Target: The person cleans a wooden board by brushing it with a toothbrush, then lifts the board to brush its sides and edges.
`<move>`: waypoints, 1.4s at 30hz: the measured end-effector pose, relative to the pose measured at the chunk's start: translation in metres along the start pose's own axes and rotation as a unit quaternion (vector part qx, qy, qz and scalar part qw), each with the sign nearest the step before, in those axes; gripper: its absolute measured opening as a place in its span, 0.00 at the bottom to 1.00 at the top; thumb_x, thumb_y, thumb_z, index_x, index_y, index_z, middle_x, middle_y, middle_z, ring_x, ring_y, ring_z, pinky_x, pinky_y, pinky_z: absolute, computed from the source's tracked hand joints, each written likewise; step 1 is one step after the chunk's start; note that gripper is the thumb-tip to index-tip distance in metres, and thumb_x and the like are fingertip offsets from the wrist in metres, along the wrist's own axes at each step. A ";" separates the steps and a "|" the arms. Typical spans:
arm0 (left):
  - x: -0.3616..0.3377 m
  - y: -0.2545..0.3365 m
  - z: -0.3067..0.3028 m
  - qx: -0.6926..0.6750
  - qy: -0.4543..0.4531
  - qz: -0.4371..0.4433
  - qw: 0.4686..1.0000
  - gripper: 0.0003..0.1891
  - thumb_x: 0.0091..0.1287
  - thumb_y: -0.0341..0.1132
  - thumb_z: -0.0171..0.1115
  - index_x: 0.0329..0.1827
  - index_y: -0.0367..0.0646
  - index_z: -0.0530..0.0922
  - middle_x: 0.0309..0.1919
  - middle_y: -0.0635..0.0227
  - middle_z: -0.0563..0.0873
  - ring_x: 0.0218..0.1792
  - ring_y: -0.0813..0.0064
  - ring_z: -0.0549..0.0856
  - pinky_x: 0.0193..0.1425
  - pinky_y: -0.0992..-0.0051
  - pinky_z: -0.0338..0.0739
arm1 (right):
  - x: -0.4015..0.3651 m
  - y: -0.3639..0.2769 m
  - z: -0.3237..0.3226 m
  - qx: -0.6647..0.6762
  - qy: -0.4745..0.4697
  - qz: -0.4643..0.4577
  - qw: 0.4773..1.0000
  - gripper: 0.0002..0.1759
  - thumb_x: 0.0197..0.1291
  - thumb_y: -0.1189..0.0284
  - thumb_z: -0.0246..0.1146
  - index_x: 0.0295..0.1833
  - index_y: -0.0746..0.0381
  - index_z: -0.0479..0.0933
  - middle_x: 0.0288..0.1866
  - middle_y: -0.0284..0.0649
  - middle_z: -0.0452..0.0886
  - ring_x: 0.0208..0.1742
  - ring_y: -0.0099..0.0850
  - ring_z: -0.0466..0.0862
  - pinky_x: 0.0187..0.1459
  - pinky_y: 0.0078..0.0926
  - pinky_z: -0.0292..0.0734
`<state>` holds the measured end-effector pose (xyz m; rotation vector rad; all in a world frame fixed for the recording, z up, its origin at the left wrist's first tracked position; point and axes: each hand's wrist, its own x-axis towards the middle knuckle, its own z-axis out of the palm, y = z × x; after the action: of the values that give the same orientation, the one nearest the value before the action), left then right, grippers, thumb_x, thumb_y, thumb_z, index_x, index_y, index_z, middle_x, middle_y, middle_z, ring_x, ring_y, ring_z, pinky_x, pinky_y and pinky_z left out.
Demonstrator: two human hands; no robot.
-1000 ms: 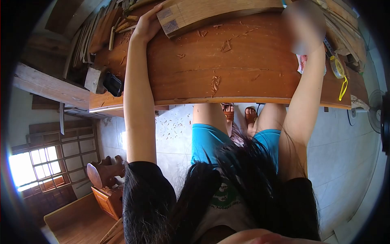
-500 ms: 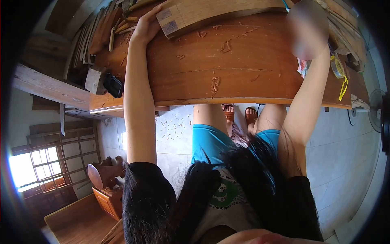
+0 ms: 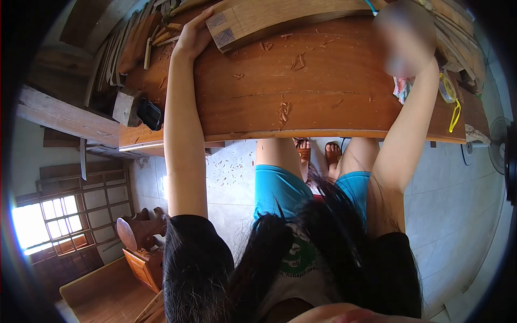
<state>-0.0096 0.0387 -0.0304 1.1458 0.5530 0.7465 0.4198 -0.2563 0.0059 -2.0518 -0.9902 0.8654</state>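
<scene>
A thick wooden board [image 3: 280, 19] lies along the far side of the brown wooden table [image 3: 242, 107], with dark squares marked at its left end. My left hand [image 3: 193, 37] grips that end, its fingers reaching round to the far side. Over by the board's right end, a blur covers my right hand [image 3: 405, 40], hiding its fingers; I cannot tell what it holds. A thin teal strip [image 3: 370, 6] shows just left of this hand. Curled wood shavings [image 3: 284, 113] are scattered across the tabletop.
Wood strips [image 3: 116, 48] are stacked at the left, near a wood block [image 3: 126, 107] and a small black tray [image 3: 149, 114]. A tape roll [image 3: 447, 89] and a yellow loop [image 3: 455, 117] lie at the right. Beyond the table's right end stands a fan [image 3: 503, 145].
My right hand has shifted slightly left, and the teal strip has moved left with it. My left hand and the board have stayed nearly still.
</scene>
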 end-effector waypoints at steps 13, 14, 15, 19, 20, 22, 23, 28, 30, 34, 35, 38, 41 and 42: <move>-0.022 0.007 0.039 0.036 0.015 0.028 0.999 0.27 0.77 0.44 0.57 0.71 0.33 0.72 0.65 0.57 0.80 0.66 0.64 0.78 0.74 0.65 0.67 | 0.030 0.014 -0.001 0.020 0.032 -0.021 0.999 0.23 0.76 0.45 0.53 0.43 0.55 0.72 0.19 0.18 0.58 0.14 0.12 0.52 0.15 0.17 0.41; -0.024 0.008 0.042 0.037 0.023 0.025 0.999 0.27 0.77 0.44 0.57 0.71 0.33 0.72 0.65 0.57 0.80 0.66 0.64 0.78 0.74 0.65 0.67 | 0.025 0.008 0.004 0.012 0.008 -0.041 0.999 0.23 0.76 0.45 0.53 0.43 0.54 0.72 0.19 0.18 0.58 0.14 0.12 0.52 0.15 0.17 0.41; -0.026 0.009 0.044 0.038 0.031 0.021 0.999 0.27 0.77 0.44 0.57 0.71 0.33 0.72 0.65 0.57 0.80 0.66 0.64 0.78 0.74 0.65 0.67 | 0.028 0.009 0.006 0.025 0.023 -0.044 0.998 0.23 0.76 0.45 0.53 0.43 0.54 0.72 0.19 0.18 0.59 0.14 0.12 0.53 0.15 0.17 0.42; -0.002 -0.001 0.003 0.017 0.004 0.008 1.000 0.26 0.77 0.44 0.58 0.70 0.33 0.73 0.65 0.57 0.80 0.66 0.64 0.78 0.74 0.65 0.67 | 0.066 0.026 0.009 0.060 0.131 -0.012 0.990 0.23 0.74 0.44 0.55 0.42 0.54 0.72 0.19 0.19 0.61 0.14 0.12 0.54 0.15 0.18 0.43; -0.009 0.002 0.015 0.026 0.011 0.005 1.000 0.27 0.76 0.44 0.58 0.70 0.34 0.73 0.66 0.57 0.80 0.67 0.64 0.77 0.75 0.65 0.66 | 0.073 0.029 0.008 0.063 0.152 -0.005 0.986 0.23 0.74 0.44 0.55 0.42 0.54 0.72 0.19 0.19 0.61 0.14 0.12 0.54 0.15 0.18 0.43; -0.014 0.004 0.026 0.029 0.011 0.006 1.000 0.27 0.76 0.44 0.59 0.70 0.34 0.73 0.65 0.57 0.80 0.67 0.64 0.77 0.76 0.65 0.65 | 0.078 0.037 0.011 0.084 0.154 -0.019 0.984 0.23 0.74 0.44 0.55 0.42 0.54 0.72 0.18 0.18 0.60 0.13 0.12 0.53 0.15 0.18 0.42; -0.014 0.002 0.026 0.023 0.005 0.010 1.000 0.26 0.76 0.44 0.59 0.70 0.34 0.73 0.65 0.57 0.80 0.67 0.64 0.77 0.76 0.65 0.65 | 0.068 0.029 0.012 0.076 0.099 -0.025 0.992 0.24 0.74 0.43 0.55 0.41 0.54 0.72 0.18 0.18 0.59 0.13 0.12 0.52 0.15 0.18 0.42; -0.017 0.007 0.033 0.019 0.016 0.013 1.000 0.25 0.75 0.43 0.59 0.68 0.34 0.74 0.64 0.57 0.81 0.66 0.64 0.78 0.76 0.65 0.65 | 0.027 0.005 0.014 0.065 0.032 -0.012 0.997 0.24 0.74 0.43 0.54 0.38 0.53 0.70 0.17 0.17 0.55 0.13 0.12 0.50 0.15 0.17 0.40; -0.017 0.003 0.030 0.023 0.026 0.013 0.999 0.25 0.76 0.43 0.59 0.68 0.34 0.75 0.63 0.56 0.82 0.66 0.64 0.78 0.76 0.65 0.65 | 0.029 0.009 0.010 0.069 0.074 0.013 0.995 0.24 0.74 0.43 0.54 0.38 0.53 0.70 0.17 0.17 0.56 0.13 0.12 0.50 0.16 0.17 0.40; -0.014 0.004 0.028 0.028 0.018 0.013 0.999 0.27 0.78 0.45 0.57 0.70 0.33 0.72 0.65 0.57 0.81 0.66 0.64 0.79 0.73 0.65 0.68 | 0.000 -0.007 0.010 0.031 0.038 -0.011 0.999 0.24 0.74 0.44 0.56 0.37 0.53 0.72 0.18 0.17 0.57 0.14 0.12 0.50 0.16 0.17 0.39; -0.013 0.004 0.030 0.027 0.027 0.010 0.999 0.27 0.77 0.47 0.57 0.69 0.33 0.73 0.64 0.56 0.81 0.65 0.64 0.79 0.74 0.65 0.68 | -0.010 -0.013 0.008 0.014 0.002 -0.032 0.999 0.24 0.73 0.44 0.56 0.36 0.53 0.73 0.18 0.17 0.58 0.14 0.12 0.50 0.16 0.17 0.39; -0.011 0.005 0.035 0.033 0.049 -0.005 0.998 0.29 0.75 0.50 0.60 0.68 0.33 0.75 0.63 0.57 0.82 0.65 0.64 0.79 0.74 0.65 0.67 | -0.017 -0.018 0.008 0.007 -0.024 -0.008 1.000 0.24 0.73 0.44 0.57 0.36 0.54 0.74 0.19 0.18 0.59 0.15 0.11 0.50 0.17 0.18 0.40; -0.009 0.006 0.030 0.064 0.064 0.002 0.996 0.31 0.74 0.54 0.62 0.68 0.36 0.74 0.63 0.61 0.82 0.64 0.67 0.79 0.71 0.66 0.69 | 0.004 -0.007 0.003 -0.030 0.073 -0.058 0.995 0.25 0.72 0.45 0.58 0.42 0.58 0.77 0.19 0.23 0.63 0.18 0.16 0.59 0.21 0.21 0.52; -0.004 0.005 0.025 0.080 0.069 0.021 0.994 0.31 0.73 0.54 0.63 0.68 0.37 0.74 0.62 0.61 0.83 0.63 0.68 0.80 0.71 0.67 0.70 | 0.025 0.004 0.004 -0.057 0.128 -0.094 0.986 0.26 0.72 0.45 0.57 0.45 0.59 0.78 0.19 0.26 0.64 0.20 0.19 0.65 0.26 0.24 0.60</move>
<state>0.0047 0.0217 -0.0177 1.2637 0.7173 0.8326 0.4307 -0.2361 -0.0059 -2.0608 -1.0883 0.4420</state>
